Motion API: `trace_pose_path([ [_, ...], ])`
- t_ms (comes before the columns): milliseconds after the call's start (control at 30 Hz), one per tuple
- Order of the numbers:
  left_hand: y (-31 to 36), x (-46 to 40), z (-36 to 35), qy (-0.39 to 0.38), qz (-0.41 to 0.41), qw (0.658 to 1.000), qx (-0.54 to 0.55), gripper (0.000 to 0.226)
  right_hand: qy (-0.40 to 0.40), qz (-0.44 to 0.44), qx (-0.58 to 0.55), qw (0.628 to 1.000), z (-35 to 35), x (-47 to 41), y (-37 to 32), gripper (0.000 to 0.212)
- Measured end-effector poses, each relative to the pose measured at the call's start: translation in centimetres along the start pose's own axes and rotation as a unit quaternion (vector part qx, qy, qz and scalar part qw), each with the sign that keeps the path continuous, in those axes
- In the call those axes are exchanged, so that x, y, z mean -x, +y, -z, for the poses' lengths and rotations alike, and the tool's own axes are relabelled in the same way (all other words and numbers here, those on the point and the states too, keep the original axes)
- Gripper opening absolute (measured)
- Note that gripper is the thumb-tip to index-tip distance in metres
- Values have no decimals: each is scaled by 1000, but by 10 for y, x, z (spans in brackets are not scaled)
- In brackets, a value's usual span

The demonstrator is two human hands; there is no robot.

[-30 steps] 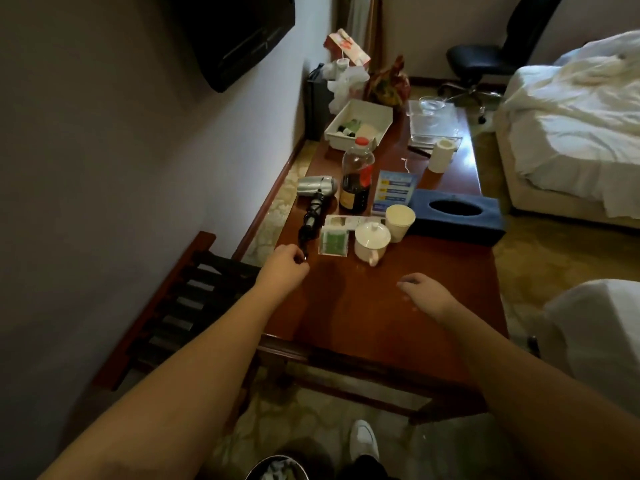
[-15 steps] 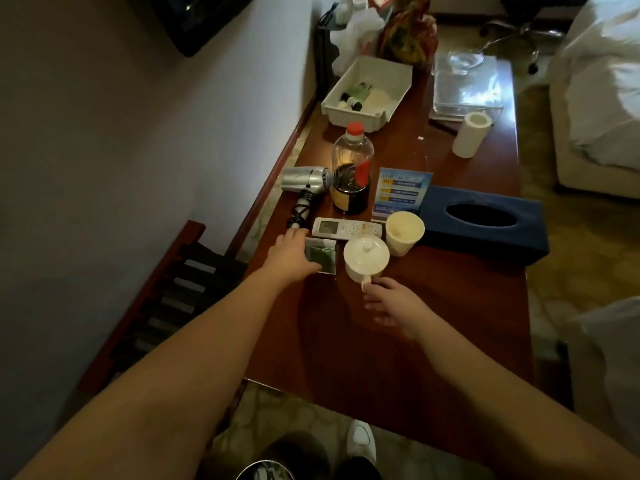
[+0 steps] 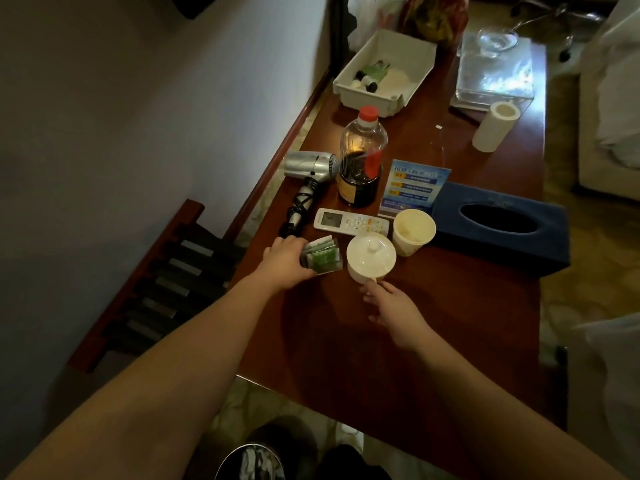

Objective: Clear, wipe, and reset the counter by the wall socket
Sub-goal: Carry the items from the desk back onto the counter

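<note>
Left hand curled around a small clear holder of green-printed packets at frame centre, on a glossy reddish wooden counter. Right hand pinching the handle of a round white lidded ceramic mug. Above, a flat white remote with long axis left-right, screen end leftward.

Bench: dark red wood, along the wall. Green tea packets and white lidded mug upright at its near middle.
</note>
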State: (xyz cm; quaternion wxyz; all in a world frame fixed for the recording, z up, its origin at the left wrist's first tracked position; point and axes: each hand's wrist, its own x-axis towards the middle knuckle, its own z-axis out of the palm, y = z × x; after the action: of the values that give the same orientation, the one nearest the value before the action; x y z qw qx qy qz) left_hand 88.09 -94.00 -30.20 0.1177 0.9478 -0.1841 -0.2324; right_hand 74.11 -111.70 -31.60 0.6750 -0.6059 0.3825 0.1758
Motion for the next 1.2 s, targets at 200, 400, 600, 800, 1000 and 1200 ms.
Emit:
trace_pose_path([
  [200,-3,40,-19,43,49,989,134,55,20,34,50,998,1,5,3,28],
  [400,-9,112,-24,76,119,956,256,58,18,73,90,993,-1,27,7,29],
  [600,-35,195,-20,111,150,942,280,54,-19,117,177,977,-21,71,8,30],
  [800,-73,292,-28,156,191,922,299,52,-95,157,275,944,-59,125,24,31],
  [1000,-106,410,-56,221,251,886,320,48,-195,178,361,894,-118,183,54,35],
  [1200,-126,540,-87,284,328,836,336,54,-276,221,416,838,-183,256,98,35],
])
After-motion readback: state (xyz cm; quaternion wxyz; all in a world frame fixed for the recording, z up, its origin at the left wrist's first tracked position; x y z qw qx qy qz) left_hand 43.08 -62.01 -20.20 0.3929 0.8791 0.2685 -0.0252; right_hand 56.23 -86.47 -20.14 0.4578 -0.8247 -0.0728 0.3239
